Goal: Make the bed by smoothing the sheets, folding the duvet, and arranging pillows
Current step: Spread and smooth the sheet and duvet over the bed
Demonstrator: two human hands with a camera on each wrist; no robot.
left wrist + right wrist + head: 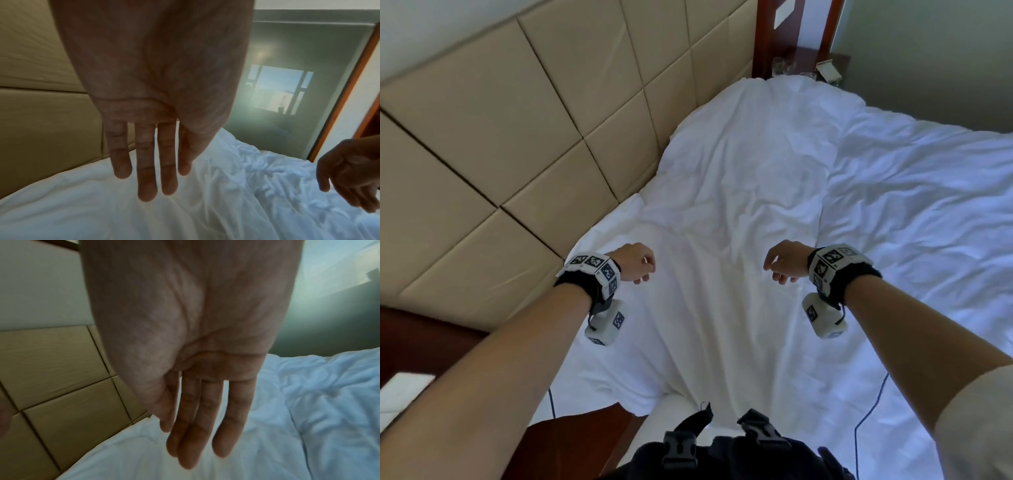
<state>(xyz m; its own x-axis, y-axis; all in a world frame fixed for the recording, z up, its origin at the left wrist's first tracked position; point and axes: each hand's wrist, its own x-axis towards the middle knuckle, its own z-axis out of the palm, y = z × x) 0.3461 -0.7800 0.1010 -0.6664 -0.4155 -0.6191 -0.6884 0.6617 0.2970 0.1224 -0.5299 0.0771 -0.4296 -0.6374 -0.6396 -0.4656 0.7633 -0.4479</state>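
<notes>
A white, wrinkled duvet (756,171) covers the bed and runs along the padded headboard. My left hand (635,262) hangs over its near part with straight fingers (147,170) pointing down, holding nothing. About a forearm's length to the right, my right hand (784,262) hovers at the same height, fingers (197,426) straight and empty. In the left wrist view the duvet (123,211) lies just below the left hand's fingers, and the right hand (349,175) shows at the right edge. No pillow is in view.
A beige padded headboard (517,137) lines the bed's left side. A dark wooden bedside surface (808,65) with glasses stands at the far end. A dark wooden piece (431,346) sits at the near left. Cables (869,411) trail across the duvet near my body.
</notes>
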